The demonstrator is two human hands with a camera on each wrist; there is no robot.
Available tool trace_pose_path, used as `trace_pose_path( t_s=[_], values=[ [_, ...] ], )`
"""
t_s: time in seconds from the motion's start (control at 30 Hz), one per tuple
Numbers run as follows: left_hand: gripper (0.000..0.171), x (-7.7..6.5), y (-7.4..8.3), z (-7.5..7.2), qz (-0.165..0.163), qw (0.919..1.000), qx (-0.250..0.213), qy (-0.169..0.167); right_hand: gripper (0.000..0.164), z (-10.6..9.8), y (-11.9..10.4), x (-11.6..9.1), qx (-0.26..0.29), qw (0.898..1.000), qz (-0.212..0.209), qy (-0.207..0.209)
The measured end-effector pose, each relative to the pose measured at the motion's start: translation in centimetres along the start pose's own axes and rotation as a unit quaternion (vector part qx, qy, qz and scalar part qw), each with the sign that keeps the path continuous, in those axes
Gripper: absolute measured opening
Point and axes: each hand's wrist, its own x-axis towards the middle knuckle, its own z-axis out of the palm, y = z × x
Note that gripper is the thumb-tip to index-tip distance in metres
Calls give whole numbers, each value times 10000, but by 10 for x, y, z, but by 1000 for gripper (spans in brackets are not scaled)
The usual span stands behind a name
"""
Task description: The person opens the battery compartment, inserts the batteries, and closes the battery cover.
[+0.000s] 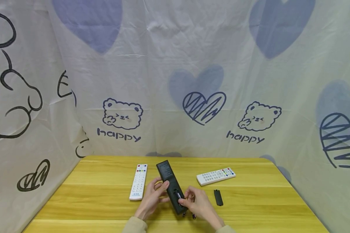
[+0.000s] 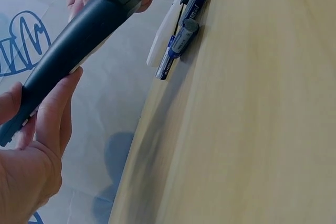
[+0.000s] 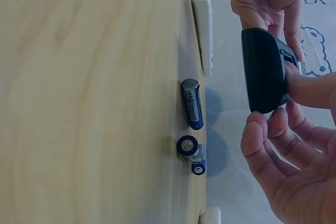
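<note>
My left hand (image 1: 154, 196) grips a black remote control (image 1: 166, 173) along its side, its back facing up and its battery compartment uncovered. A battery (image 1: 178, 195) shows in the compartment. The thumb of my right hand (image 1: 199, 203) presses at the compartment, while its fingers touch the remote's lower edge in the right wrist view. On the table below lie blue-and-silver batteries (image 3: 192, 106), mostly hidden by the hands in the head view. To the right of my right hand is a small black battery cover (image 1: 218, 197).
A white remote control (image 1: 138, 182) lies left of my left hand, buttons up. Another white remote (image 1: 215, 176) lies at an angle behind the battery cover. The wooden table (image 1: 250, 210) ends at a printed cloth backdrop (image 1: 163, 139), with more cloth at both sides.
</note>
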Motion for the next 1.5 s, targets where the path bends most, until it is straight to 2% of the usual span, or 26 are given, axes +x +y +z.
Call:
trace_pose_path(
  t_s=[0.3, 0.53, 0.63, 0.83, 1.0, 1.07, 1.17, 1.33, 1.5],
  values=[
    [48, -1, 1, 1, 23, 10000, -22, -8, 27, 0, -1, -1, 93, 9999, -8, -106],
    [47, -1, 1, 3, 85, 9999, 19, 121, 27, -3, 0, -1, 190, 9992, -1, -339],
    [48, 0, 0, 3, 107, 9997, 46, 195, 27, -4, 2, 0, 146, 9994, 17, -306],
    [47, 1, 0, 3, 98, 9995, 60, 287, 18, -10, 11, 1, -279, 9996, 96, 1],
    [49, -1, 0, 2, 68, 9996, 82, 263, 7, -19, 17, -5, -1053, 9932, 502, -9],
    [50, -1, 1, 2, 42, 9996, 98, 279, 5, -23, 18, -6, -1230, 9901, 667, -131],
    [50, -1, 1, 2, 25, 9995, 115, 306, 5, -26, 19, -7, -1122, 9893, 817, -448],
    [50, -1, 1, 2, 30, 9994, 119, 316, 19, -27, 19, -7, -680, 9882, 954, -988],
    [50, -1, 1, 2, 32, 9994, 109, 313, 32, -24, 19, -8, -586, 9860, 994, -1208]
  ],
)
